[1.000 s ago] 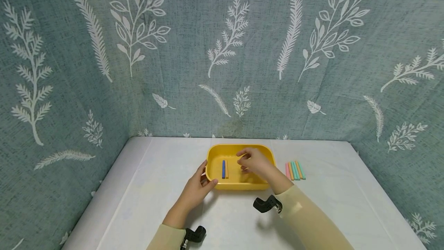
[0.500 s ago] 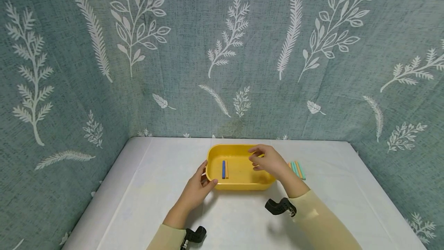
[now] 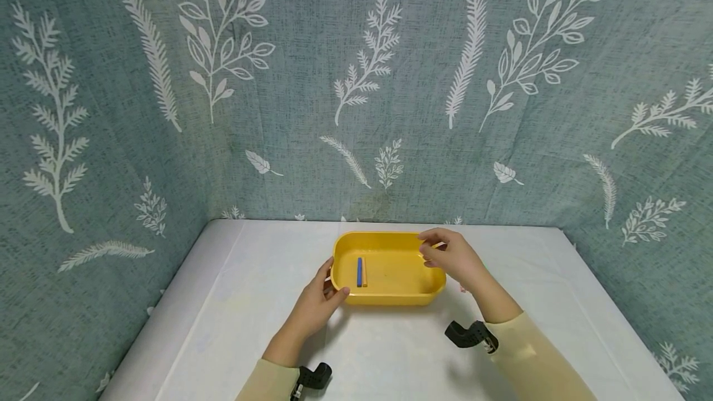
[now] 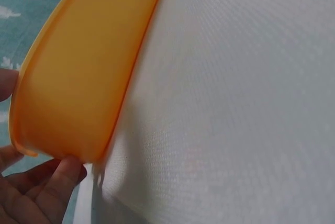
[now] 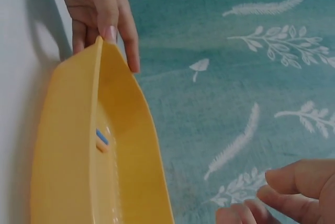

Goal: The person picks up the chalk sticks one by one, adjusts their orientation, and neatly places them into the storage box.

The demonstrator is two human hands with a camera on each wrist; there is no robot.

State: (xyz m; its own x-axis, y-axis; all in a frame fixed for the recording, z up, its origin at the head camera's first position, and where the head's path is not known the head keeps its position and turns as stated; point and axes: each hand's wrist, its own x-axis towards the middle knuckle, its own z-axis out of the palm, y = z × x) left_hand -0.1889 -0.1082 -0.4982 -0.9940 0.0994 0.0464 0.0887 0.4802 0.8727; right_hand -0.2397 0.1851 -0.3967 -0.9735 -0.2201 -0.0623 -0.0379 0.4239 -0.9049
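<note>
Tray point(image 3: 402, 277), yellow, lower centre of head frame, blue stick point(image 3: 359, 272) and orange stick point(image 3: 364, 272) inside; gripped at left end by left hand point(image 3: 316, 303); near right rim, right hand point(image 3: 453, 257), loose-fingered, grasping nothing.

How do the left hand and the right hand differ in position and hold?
The left hand grips the yellow tray; the right hand holds nothing visible. The left hand is at the tray's left end; the right hand is near its right end, with no contact seen in the right wrist view. Both come from pale sleeves.
</note>
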